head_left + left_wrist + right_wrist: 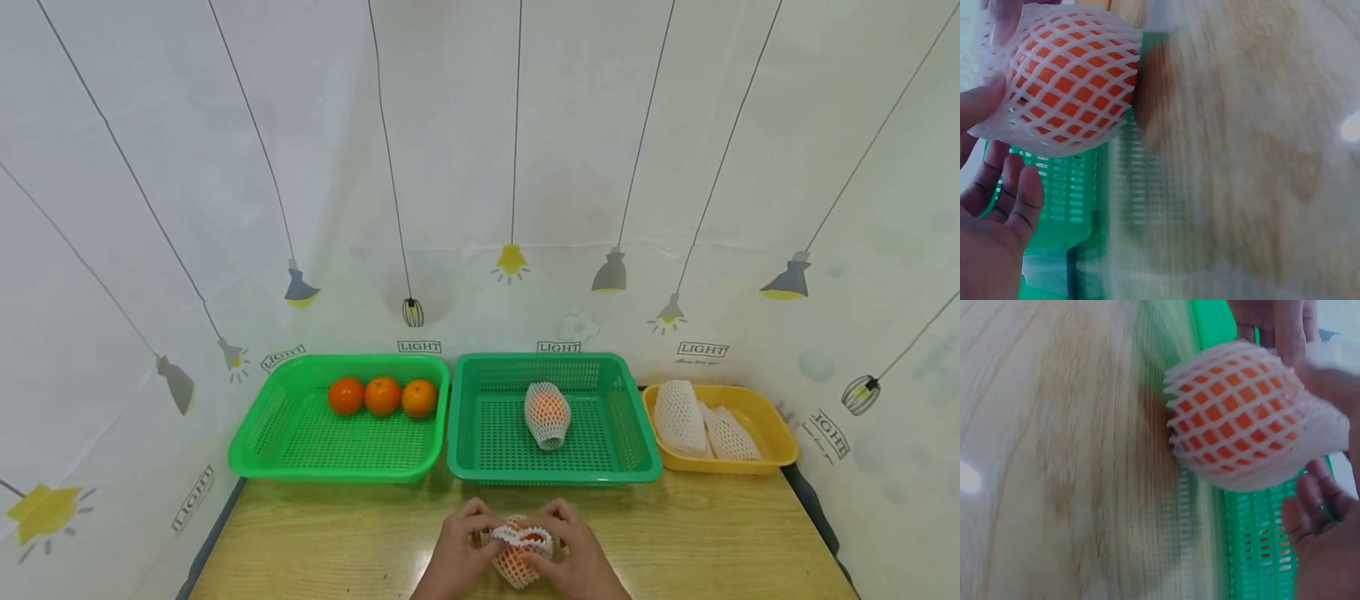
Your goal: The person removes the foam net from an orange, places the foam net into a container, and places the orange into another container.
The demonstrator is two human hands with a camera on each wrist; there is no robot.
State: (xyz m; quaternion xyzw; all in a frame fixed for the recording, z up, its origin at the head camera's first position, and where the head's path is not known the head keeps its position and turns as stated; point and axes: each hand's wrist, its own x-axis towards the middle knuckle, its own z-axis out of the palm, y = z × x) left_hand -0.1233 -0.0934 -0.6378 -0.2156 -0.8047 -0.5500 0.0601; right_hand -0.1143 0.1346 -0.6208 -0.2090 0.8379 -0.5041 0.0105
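In front of the baskets, an orange [1065, 85] sits inside a white foam net sleeve [516, 570]. My left hand [461, 546] pinches the upper rim of the sleeve from the left, thumb and fingers on the foam. From the right, my right hand [576, 550] pinches the same rim. The sleeve's mouth gapes between the two hands, and a bit of orange shows through it. Both wrist views show the net stretched over the fruit, with the other fingers of each hand loosely bent beside it.
A bright green basket [337, 477] at the left holds three bare oranges [382, 397]. The darker green basket [555, 477] in the middle holds one netted orange [547, 414]. At the right, a yellow tray [776, 433] contains white foam nets [681, 419]. All stand on a wooden table [720, 533].
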